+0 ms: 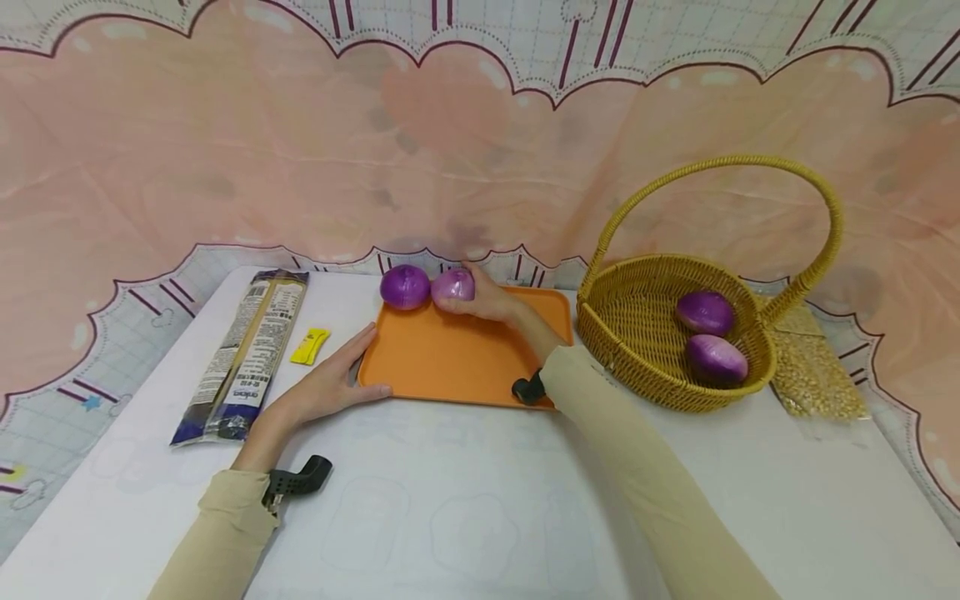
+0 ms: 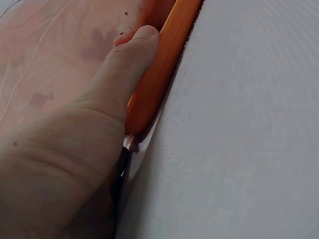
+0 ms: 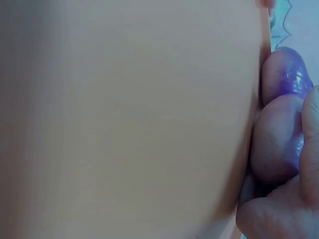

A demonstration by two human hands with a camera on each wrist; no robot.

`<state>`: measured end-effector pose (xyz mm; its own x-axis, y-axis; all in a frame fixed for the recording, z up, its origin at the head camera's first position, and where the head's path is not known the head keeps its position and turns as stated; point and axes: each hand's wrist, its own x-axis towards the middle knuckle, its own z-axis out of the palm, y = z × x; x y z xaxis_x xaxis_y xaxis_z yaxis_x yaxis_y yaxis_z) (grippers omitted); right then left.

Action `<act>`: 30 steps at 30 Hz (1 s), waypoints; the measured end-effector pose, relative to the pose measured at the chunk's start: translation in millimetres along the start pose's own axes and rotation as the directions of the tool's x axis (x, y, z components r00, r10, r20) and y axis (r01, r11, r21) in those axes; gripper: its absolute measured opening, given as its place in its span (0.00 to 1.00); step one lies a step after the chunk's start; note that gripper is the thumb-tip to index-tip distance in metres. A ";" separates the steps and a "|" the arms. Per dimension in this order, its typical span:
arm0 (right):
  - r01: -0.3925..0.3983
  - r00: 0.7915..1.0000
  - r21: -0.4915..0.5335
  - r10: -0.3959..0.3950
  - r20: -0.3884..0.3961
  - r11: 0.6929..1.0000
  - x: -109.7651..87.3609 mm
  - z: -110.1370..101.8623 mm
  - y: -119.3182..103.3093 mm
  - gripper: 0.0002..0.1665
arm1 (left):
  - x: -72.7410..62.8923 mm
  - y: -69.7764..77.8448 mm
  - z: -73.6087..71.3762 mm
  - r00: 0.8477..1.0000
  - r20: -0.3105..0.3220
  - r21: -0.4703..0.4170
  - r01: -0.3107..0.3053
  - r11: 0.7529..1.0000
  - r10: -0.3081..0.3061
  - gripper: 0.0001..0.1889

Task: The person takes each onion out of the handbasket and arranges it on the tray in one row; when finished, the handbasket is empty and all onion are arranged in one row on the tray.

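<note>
My right hand (image 1: 489,298) holds a pale purple onion (image 1: 452,286) at the back edge of the orange tray (image 1: 457,358). Beside it, on the left, sits a darker purple onion (image 1: 405,287); in the right wrist view the held onion (image 3: 275,142) appears against the other onion (image 3: 283,77). My left hand (image 1: 322,388) rests at the tray's front left corner, fingers stretched along the left side. In the left wrist view its thumb (image 2: 132,59) lies against the tray's rim (image 2: 162,74). The left fingertips are hidden there.
Right of the tray stands a wicker basket (image 1: 637,333) with a tall handle, holding a purple onion (image 1: 705,312) and a purple-white onion (image 1: 717,359). Behind it lies a bag of yellow grains (image 1: 817,375). A long noodle-like packet (image 1: 243,358) and a small yellow packet (image 1: 310,346) lie left.
</note>
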<state>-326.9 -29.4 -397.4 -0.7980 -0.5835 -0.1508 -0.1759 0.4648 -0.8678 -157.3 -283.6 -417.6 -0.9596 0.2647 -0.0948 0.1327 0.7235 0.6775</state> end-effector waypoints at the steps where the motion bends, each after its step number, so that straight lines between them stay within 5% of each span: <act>1: 0.002 1.000 0.000 -0.002 -0.001 1.000 -0.2 0.2 0.2 0.57 | 0.0 0.0 0.1 1.000 0.000 -0.001 0.001 1.000 -0.001 0.54; 15: 0.030 0.997 -0.078 -0.035 -0.070 0.997 -10.7 -15.8 -6.4 0.54 | -0.3 1.0 -0.6 1.000 0.003 0.004 0.014 1.000 -0.014 0.55; 21: -0.015 0.982 0.041 0.023 -0.189 0.999 -36.1 -32.3 -11.0 0.49 | 0.2 1.2 0.2 1.000 0.003 0.007 0.022 1.000 -0.022 0.55; 30: 0.079 0.958 0.128 -0.039 -0.285 0.989 -88.9 -41.8 -21.4 0.33 | 0.2 -0.6 0.8 1.000 -0.006 0.029 -0.016 0.999 0.016 0.54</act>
<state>-276.3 40.3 -345.7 -0.9217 -0.3871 0.0250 -0.1632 0.3286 -0.9303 -157.4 -283.4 -418.7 -0.9590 0.2721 -0.0792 0.1549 0.7373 0.6576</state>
